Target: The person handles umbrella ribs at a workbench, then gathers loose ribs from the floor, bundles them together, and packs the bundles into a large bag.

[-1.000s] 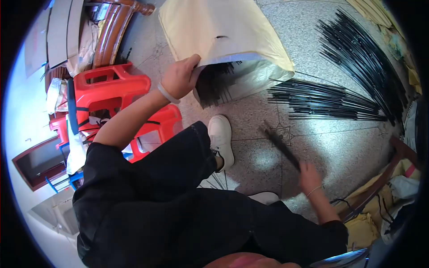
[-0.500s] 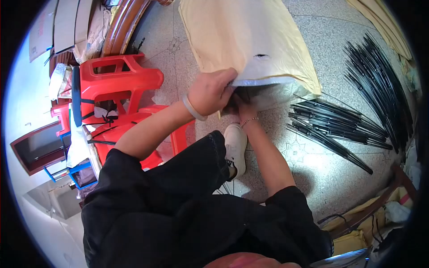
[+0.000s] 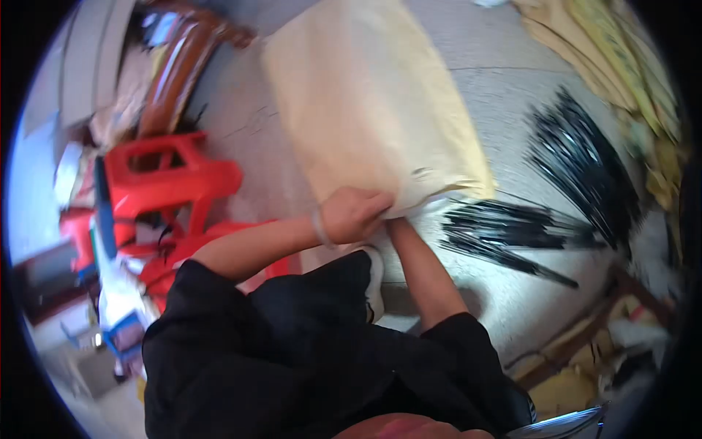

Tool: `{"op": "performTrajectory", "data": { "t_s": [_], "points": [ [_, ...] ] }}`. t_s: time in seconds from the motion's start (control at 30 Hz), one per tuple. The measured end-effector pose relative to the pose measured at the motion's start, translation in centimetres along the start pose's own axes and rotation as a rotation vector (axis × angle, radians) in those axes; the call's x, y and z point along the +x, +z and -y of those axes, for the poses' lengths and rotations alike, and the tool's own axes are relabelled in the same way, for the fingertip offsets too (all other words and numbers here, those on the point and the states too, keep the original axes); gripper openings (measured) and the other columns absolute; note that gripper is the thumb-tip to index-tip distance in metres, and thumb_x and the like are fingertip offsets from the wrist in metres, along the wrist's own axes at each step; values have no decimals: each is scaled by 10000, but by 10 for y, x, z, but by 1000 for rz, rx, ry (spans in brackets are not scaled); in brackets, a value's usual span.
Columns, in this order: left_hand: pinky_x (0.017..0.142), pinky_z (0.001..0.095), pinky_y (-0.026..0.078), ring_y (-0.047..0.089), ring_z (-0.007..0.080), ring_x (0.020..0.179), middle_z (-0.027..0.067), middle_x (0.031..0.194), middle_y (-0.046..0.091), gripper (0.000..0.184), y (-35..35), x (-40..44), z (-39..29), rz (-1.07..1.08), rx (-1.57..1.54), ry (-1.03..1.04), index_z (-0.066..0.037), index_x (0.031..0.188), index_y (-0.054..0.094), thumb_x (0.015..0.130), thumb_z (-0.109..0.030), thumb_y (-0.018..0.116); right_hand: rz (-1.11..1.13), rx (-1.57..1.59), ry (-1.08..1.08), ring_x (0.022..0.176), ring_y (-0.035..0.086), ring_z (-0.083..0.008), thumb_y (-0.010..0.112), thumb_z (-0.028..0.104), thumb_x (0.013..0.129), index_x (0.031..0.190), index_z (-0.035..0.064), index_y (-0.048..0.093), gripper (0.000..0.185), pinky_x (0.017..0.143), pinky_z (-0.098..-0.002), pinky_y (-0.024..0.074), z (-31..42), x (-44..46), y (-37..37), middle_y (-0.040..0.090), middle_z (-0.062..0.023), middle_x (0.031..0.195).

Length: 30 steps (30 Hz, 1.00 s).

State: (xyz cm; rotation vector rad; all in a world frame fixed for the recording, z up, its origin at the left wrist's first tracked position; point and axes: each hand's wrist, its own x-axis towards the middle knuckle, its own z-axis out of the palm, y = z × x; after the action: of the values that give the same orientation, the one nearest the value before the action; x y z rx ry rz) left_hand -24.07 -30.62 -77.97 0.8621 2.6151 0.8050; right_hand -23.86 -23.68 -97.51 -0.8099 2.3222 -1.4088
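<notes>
My left hand is closed on the near edge of a large cream sack, close to its mouth. My right forearm reaches up to the sack's opening, just right of my left hand; the right hand itself is hidden inside or under the sack. Right of the sack mouth, a bundle of thin black rods lies on the floor. Farther right, a second fanned bundle of black rods lies beside it. The view is blurred by motion.
Red plastic stools are at the left, below a brown wooden piece of furniture. Folded cream sacks lie at the upper right. A wooden bar and more sacks are at the lower right. My white shoe is below the sack.
The right hand, earlier out over the floor with a dark bundle, has gone to the sack's mouth and out of sight. The sack's near edge has come lower in view, with the left hand still on it.
</notes>
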Motion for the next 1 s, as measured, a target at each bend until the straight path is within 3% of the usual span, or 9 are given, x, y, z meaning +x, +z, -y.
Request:
{"op": "performTrajectory", "data": {
  "t_s": [0.13, 0.27, 0.4, 0.47, 0.5, 0.6, 0.7, 0.87, 1.0],
  "points": [
    [520, 433, 458, 573, 340, 589, 124, 669, 554, 247, -17, 25, 9, 311, -92, 132, -88, 836, 500, 780, -270, 658, 131, -65, 224, 1122, 517, -350, 570, 285, 828, 1164, 25, 567, 425, 956, -419, 408, -65, -97, -27, 579, -188, 1179],
    [498, 392, 452, 564, 283, 546, 68, 636, 545, 349, -35, 79, -26, 194, -164, 296, -105, 805, 512, 773, -414, 671, 256, -192, 883, 1019, 590, -328, 711, 381, 736, 1214, 16, 523, 630, 877, -409, 467, -19, -264, -203, 598, -192, 1131],
    [681, 355, 490, 602, 253, 809, 72, 812, 600, 388, 25, 158, -88, 373, -21, 442, -84, 875, 560, 770, -441, 670, 425, -343, 1108, 953, 619, -327, 686, 454, 749, 1099, -3, 602, 582, 854, -381, 485, -4, -402, -275, 628, -200, 1051],
    [847, 366, 466, 544, 287, 1039, 136, 1049, 581, 606, 82, 203, -113, 673, 153, 342, -61, 1108, 547, 732, -520, 669, 456, -4, 1400, 841, 652, -309, 667, 470, 770, 1005, -10, 648, 535, 795, -387, 519, 3, -418, -294, 664, -174, 957],
    [847, 366, 466, 544, 287, 1039, 136, 1049, 581, 606, 116, 218, -119, 665, 163, 358, -61, 1108, 547, 732, -520, 669, 63, 363, 1563, 676, 652, -225, 678, 432, 791, 954, -14, 657, 475, 611, -358, 545, -15, -451, -276, 670, -114, 819],
    [1051, 489, 273, 224, 404, 1328, 292, 1411, 232, 1336, 229, 249, -122, 768, 312, 10, -49, 1454, 55, 501, -718, 710, -285, 794, 1499, 651, 602, -145, 681, 374, 816, 978, -20, 623, 429, 565, -285, 517, -61, -481, -254, 638, -71, 805],
    [1062, 601, 92, 30, 473, 1365, 332, 1464, 42, 1409, 302, 237, -140, 560, 373, -78, -62, 1462, 10, 446, -720, 730, -462, 1152, 1400, 882, 627, -224, 650, 417, 838, 1190, 14, 524, 549, 747, -361, 525, -113, -489, -231, 626, -113, 1021],
    [1015, 544, 244, 288, 409, 1267, 231, 1427, 230, 1050, 376, 212, -162, 301, 267, 197, -76, 1454, 147, 654, -398, 746, -889, 1263, 1188, 886, 601, -219, 664, 303, 848, 1253, 39, 454, 528, 721, -390, 528, -144, -472, -235, 594, -96, 1044],
    [1011, 514, 277, 320, 380, 1260, 222, 1423, 261, 1041, 395, 274, -184, 302, 401, 377, -87, 1447, 188, 637, -415, 754, -1045, 1299, 969, 864, 586, -200, 673, 216, 844, 1169, 77, 473, 407, 661, -371, 524, -196, -463, -294, 572, -58, 982]
  ]
}}
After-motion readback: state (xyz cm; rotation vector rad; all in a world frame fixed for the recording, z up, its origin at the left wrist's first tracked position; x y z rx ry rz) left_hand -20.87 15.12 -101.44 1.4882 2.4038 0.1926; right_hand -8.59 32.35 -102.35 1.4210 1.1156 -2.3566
